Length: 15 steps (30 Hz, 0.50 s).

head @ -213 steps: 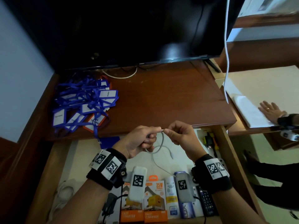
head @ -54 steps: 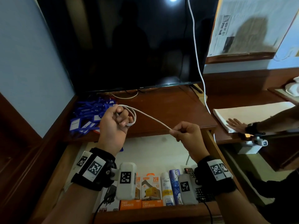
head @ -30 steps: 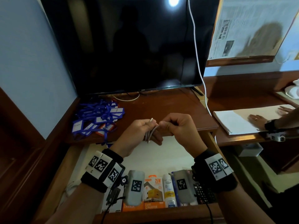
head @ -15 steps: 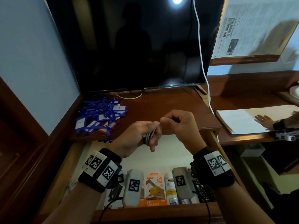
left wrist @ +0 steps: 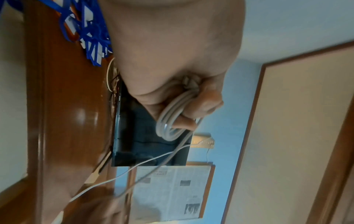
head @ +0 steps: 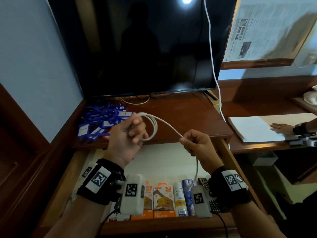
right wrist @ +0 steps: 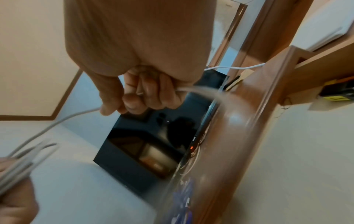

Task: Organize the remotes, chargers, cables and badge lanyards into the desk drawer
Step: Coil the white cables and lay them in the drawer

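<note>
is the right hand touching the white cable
Touching. The head view shows the right hand pinching the white cable between thumb and forefinger; the right wrist view shows the cable passing through its curled fingers.

A dark wooden table [head: 180, 117] stands against a pale blue wall [head: 37, 57]. A black TV [head: 145, 45] on it reflects a ceiling light [head: 186, 0]. A white cord [head: 211, 54] hangs down across the TV's right edge. To the right, a newspaper [head: 267, 28] stands on a wooden ledge above a lower side shelf [head: 253, 146], which holds white paper [head: 257, 127]. Dark wood panelling [head: 20, 134] runs along the left.
</note>
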Available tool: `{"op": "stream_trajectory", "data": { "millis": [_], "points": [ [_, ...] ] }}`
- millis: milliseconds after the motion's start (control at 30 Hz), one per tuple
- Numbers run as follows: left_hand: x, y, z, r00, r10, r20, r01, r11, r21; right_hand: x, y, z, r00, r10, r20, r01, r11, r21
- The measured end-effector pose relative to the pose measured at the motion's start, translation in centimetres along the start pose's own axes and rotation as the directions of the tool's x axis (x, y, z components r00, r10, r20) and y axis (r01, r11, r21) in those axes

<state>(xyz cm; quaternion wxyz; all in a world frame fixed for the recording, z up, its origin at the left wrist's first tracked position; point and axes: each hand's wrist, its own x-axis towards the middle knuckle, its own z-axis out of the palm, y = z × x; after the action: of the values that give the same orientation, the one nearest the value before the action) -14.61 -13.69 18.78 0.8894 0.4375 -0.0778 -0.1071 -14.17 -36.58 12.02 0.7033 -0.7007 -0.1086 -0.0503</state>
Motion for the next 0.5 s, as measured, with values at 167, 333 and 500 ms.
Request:
{"op": "stream_trajectory", "data": {
  "millis": [167, 333, 500],
  "points": [
    [0.1, 0.5, -0.1, 0.992, 0.103, -0.078, -0.099, 0.994, 0.055, 0.0, 1.6, -0.2, 0.994, 0.058, -0.092, -0.056, 0.998, 0.020],
    [-0.3, -0.6, 0.8, 0.979, 0.157, -0.130, -0.139, 0.981, 0.136, 0.2, 2.6, 0.6, 0.986, 0.070, -0.150, -0.079, 0.996, -0.051],
    [0.2, -0.8, 1.0, 0.953, 0.292, -0.079, -0.239, 0.887, 0.396, 0.3, 2.0, 1.8, 0.994, 0.092, -0.051, -0.102, 0.955, -0.280]
  ]
}}
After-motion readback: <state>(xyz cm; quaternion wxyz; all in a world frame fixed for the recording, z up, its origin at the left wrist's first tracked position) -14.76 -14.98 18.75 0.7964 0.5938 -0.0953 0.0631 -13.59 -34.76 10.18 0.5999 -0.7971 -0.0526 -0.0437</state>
